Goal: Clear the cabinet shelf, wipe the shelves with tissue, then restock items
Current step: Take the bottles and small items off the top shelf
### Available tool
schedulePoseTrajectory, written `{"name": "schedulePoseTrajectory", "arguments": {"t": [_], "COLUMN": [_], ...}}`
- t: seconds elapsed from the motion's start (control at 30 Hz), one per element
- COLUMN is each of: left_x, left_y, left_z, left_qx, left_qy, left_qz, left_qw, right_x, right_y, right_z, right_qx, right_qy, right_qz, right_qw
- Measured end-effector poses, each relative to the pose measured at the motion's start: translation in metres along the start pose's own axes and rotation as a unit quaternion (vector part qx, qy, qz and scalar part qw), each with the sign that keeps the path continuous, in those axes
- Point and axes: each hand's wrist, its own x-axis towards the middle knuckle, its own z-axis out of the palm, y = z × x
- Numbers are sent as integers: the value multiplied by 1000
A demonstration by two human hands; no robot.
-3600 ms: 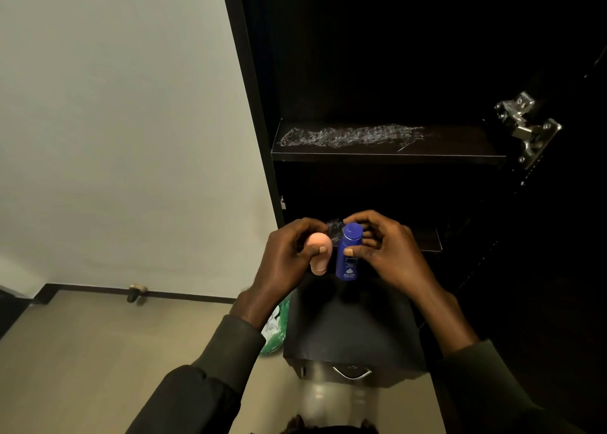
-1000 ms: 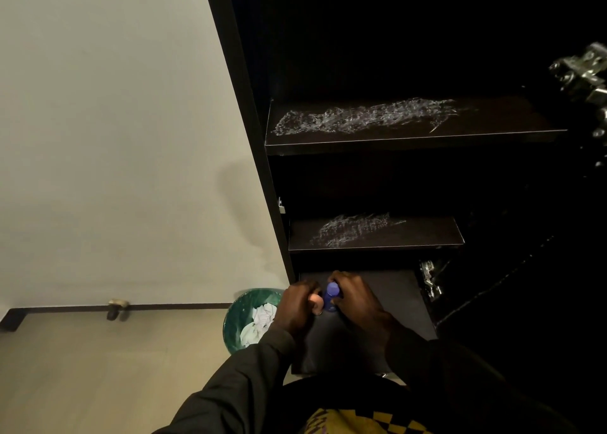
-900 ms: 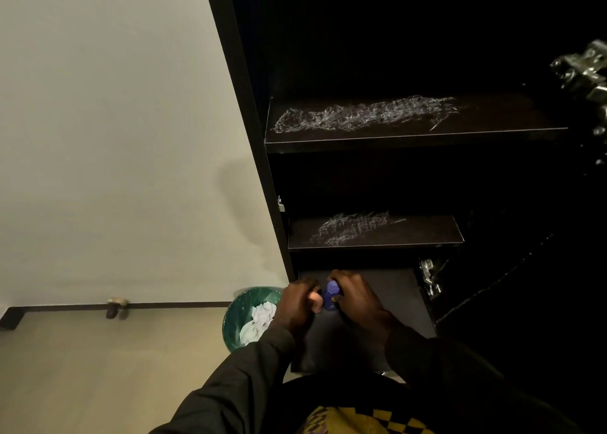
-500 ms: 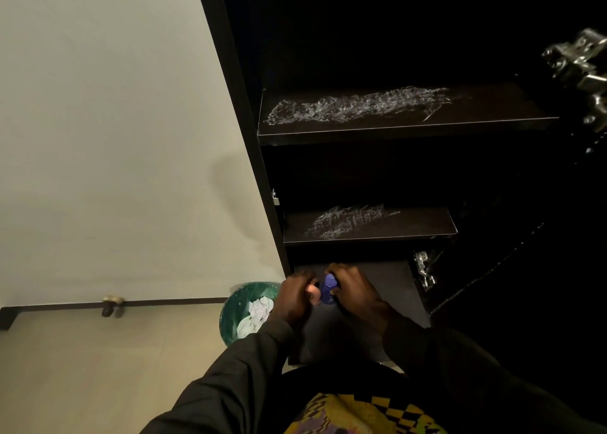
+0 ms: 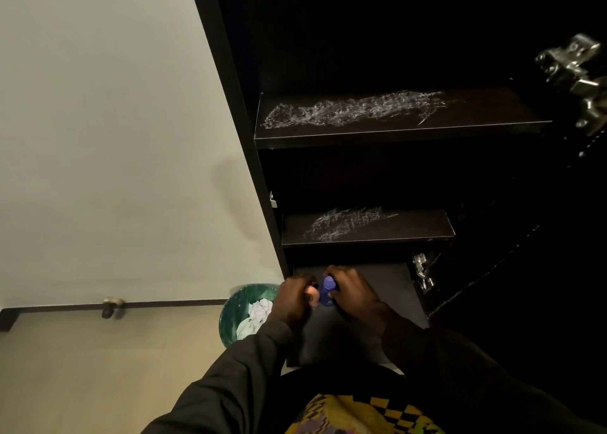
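Your left hand [image 5: 293,297] grips the pink item [image 5: 312,299] and your right hand [image 5: 353,294] the blue bottle [image 5: 327,295], low below the smeared shelf [image 5: 423,228] (probably for restocking)

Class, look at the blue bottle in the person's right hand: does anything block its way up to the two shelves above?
Nothing visible does. The right hand grips the blue bottle low in the open cabinet; the lower shelf and upper shelf above show only whitish smears, no items.

The cabinet shelf [image 5: 492,118] is dark matt board smeared with whitish streaks; the hinge [image 5: 578,72] is shiny metal; the blue bottle [image 5: 326,294] looks smooth plastic; the bin [image 5: 230,315] glossy green.
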Motion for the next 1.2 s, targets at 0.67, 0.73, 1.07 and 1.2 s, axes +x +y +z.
{"name": "schedulePoseTrajectory", "arguments": {"t": [0.67,0.73,1.07,1.2], "left_x": [3,2,-19,-28], "left_y": [23,38,63,65], "left_z": [-13,-22,-43,-44], "left_qx": [15,7,21,27], "left_qy": [1,20,50,37], "left_qz": [7,27,64,53], "left_qw": [1000,999,996,998], "right_x": [-4,-6,-22,-31], "right_y": [1,0,-8,-8], "right_z": [-4,-5,-10,-7], "right_qx": [41,55,69,75], "right_qy": [3,20,61,48], "right_qz": [-11,-17,-28,-20], "right_qw": [999,998,995,996]}}
